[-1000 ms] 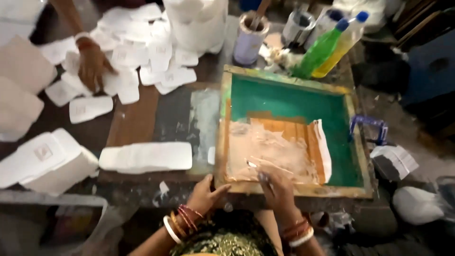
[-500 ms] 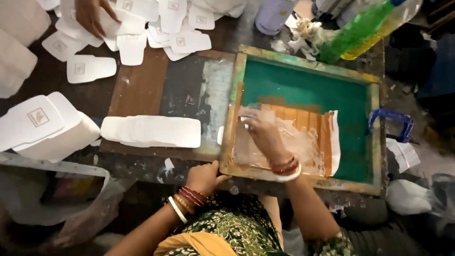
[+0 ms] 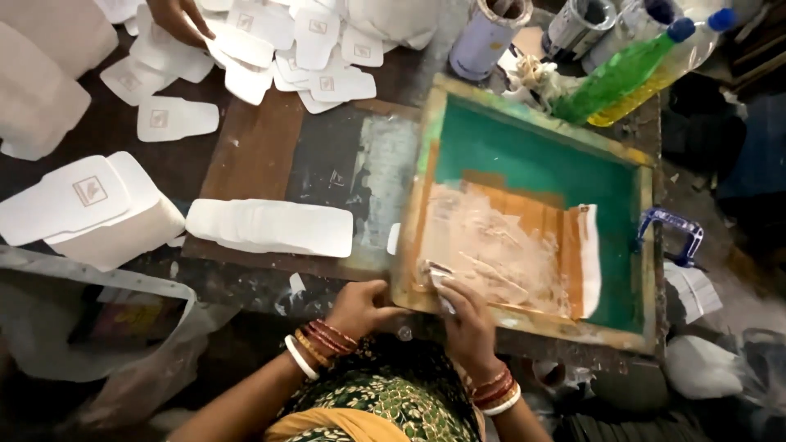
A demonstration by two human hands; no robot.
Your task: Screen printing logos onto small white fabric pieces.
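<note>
A wooden screen-printing frame with green mesh lies on the table, its lower half smeared with white ink. My left hand grips the frame's near left corner. My right hand holds a small white squeegee pressed onto the mesh at the near edge. A stack of white shaped paper blanks lies just left of the frame. Another person's hand rests on printed blanks spread at the far side.
Tall piles of white blanks sit at the left. Green and yellow bottles and cans stand beyond the frame. A blue clamp holds the frame's right side. A clear plastic bag hangs at the near left.
My right hand has drawn the squeegee from the mesh's far left back to the near edge. The view shifted and the other person's hand moved up toward the frame's top.
</note>
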